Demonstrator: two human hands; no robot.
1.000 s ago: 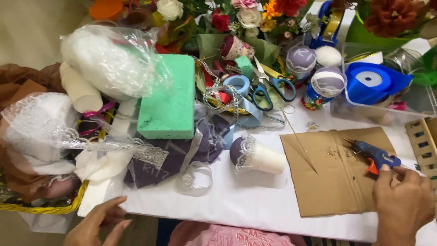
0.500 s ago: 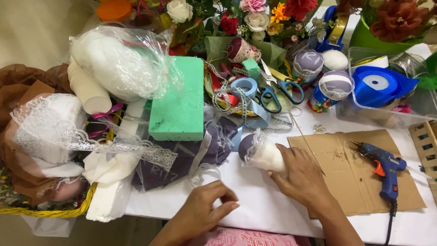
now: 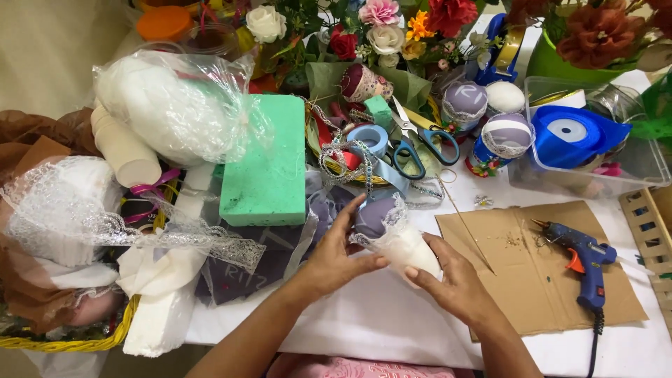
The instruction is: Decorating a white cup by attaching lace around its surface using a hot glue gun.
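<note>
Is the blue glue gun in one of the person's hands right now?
No, the blue glue gun lies alone on the cardboard sheet, while both hands hold a white cone.

Clear plastic bag (image 3: 175, 105) (white stuffing inside) upper left.

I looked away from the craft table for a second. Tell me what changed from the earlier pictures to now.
The right hand let go of the glue gun, which now lies on the cardboard, and moved left to the lace-wrapped cone. The left hand came up from the table edge. Both now hold the cone. The green foam block, scissors and blue ribbon roll stayed put.
</note>
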